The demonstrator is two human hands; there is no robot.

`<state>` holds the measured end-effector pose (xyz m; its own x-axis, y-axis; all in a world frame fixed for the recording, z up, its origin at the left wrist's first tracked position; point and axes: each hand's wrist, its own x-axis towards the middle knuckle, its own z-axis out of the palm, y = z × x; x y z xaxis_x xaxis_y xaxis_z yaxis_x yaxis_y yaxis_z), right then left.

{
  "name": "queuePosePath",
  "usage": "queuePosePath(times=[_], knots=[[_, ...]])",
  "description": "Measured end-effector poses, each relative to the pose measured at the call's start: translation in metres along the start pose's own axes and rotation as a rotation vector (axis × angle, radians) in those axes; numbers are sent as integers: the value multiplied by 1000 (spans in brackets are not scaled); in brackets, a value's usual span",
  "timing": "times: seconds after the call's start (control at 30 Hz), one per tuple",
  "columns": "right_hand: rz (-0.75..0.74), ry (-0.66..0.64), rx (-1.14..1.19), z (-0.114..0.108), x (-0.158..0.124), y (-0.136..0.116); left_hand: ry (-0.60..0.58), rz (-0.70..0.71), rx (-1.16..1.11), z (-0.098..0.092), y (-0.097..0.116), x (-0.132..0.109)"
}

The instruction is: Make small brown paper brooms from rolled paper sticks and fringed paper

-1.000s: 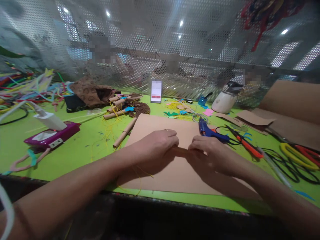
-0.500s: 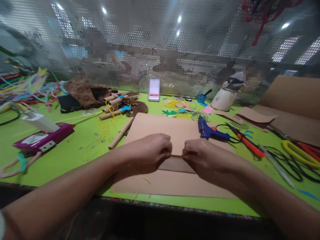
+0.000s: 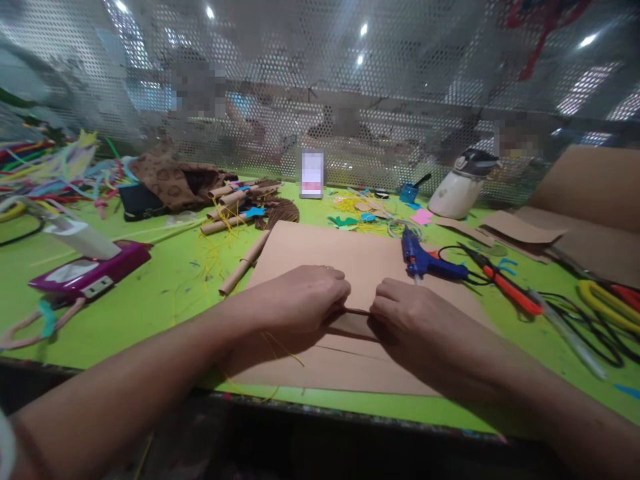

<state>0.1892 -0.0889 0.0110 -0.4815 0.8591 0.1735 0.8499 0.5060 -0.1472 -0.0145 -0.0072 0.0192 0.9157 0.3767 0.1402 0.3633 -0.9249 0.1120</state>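
Note:
My left hand (image 3: 317, 297) and my right hand (image 3: 403, 307) are both closed, fingertips bent down and a small gap between them. They pinch the far edge of a brown paper strip (image 3: 356, 326), which shows as a dark, narrow curled line in the gap. Whether that edge is rolled or folded I cannot tell. Beneath it a large brown paper sheet (image 3: 330, 243) lies flat on the green table (image 3: 175, 333). Just beyond my right hand, a blue glue gun (image 3: 435, 265) rests partly on the sheet. A thin paper tube (image 3: 243, 265) lies along the sheet's left side.
On the left are a purple power strip (image 3: 90, 273) and more paper tubes (image 3: 227, 217). A phone (image 3: 312, 177) stands at the back. Orange-handled scissors (image 3: 515, 292), a black cable (image 3: 590, 327) and a white penguin-like figure (image 3: 457, 190) are on the right.
The strip's far edge between my hands has curled a little more, and less of its flat face shows. Both hands keep their pinch. The whole view has shifted slightly.

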Motion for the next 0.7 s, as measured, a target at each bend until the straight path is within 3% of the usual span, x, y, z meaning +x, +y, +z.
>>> queuePosePath(times=[0.27,0.5,0.7], knots=[[33,25,-63,4,-6,8,-23,-20,129,-7,4,0],[-26,44,-150,5,-7,6,-7,-49,171,-1,0,-3],[-92,98,-255,11,-8,6,-56,-71,-7,-13,1,0]])
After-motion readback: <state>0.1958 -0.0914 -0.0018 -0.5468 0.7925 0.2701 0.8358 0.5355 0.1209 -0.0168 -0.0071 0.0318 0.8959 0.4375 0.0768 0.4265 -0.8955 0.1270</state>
